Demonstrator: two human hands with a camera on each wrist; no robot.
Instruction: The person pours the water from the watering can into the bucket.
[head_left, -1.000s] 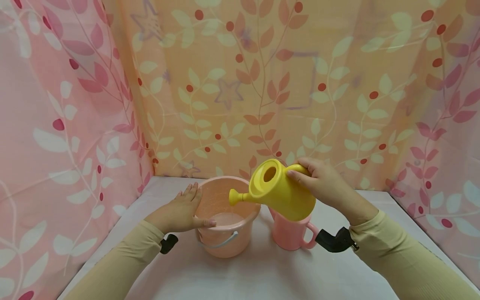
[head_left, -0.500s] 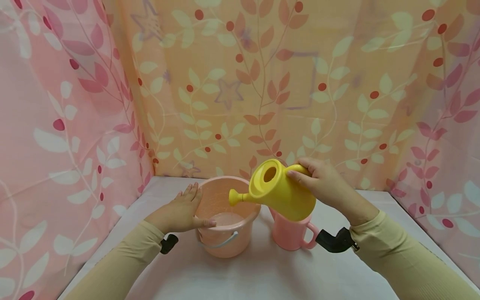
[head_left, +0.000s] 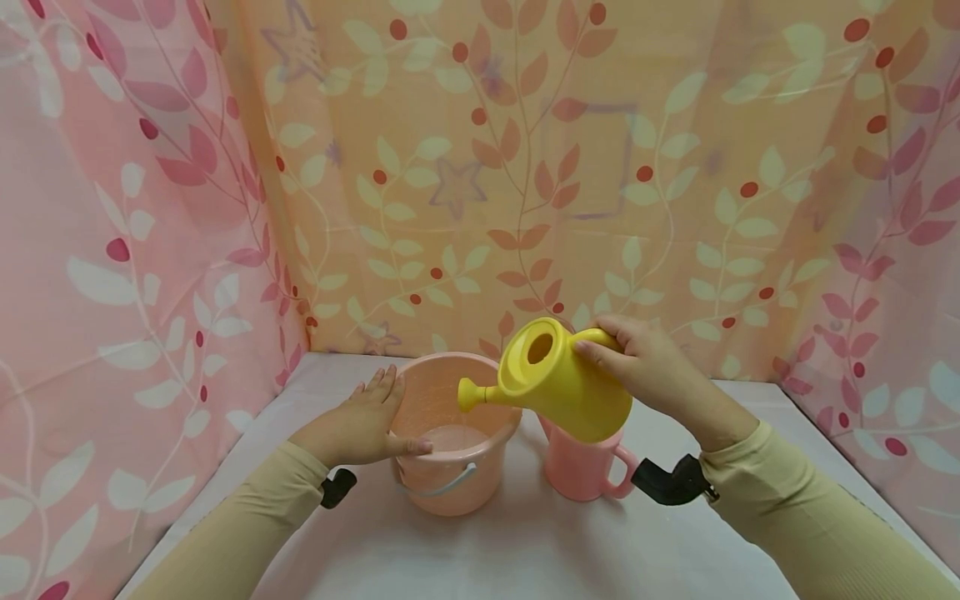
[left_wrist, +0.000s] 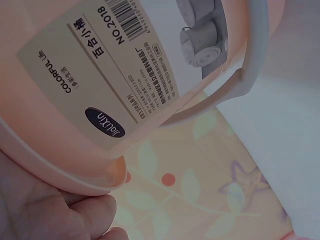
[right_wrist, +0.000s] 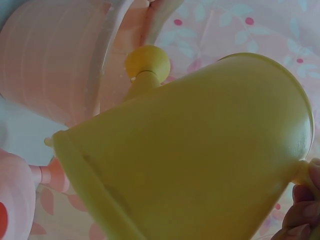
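Note:
A yellow watering can [head_left: 566,392] is tilted left, its sprinkler head [head_left: 469,395] over the mouth of a peach bucket [head_left: 457,487]. My right hand [head_left: 651,360] holds it by the top handle, thumb on top. Thin streaks show below the sprinkler head, and droplets dot the bucket's inner wall; a pale, shiny round patch shows at its bottom. My left hand [head_left: 360,421] rests on the bucket's left rim, fingers extended and thumb along the front edge. In the left wrist view, its fingers [left_wrist: 95,215] lie right against the rim, below the printed label [left_wrist: 107,75].
A pink watering can [head_left: 581,467] stands right of the bucket, partly hidden behind the yellow one; its spout [right_wrist: 55,175] shows in the right wrist view. The bucket's white handle [head_left: 442,486] hangs down at the front. Leaf-patterned cloth [head_left: 525,167] encloses the pale tabletop [head_left: 517,550].
Both hands, the bucket and the yellow watering can hold nearly the same position. The thin streak below the sprinkler head varies slightly.

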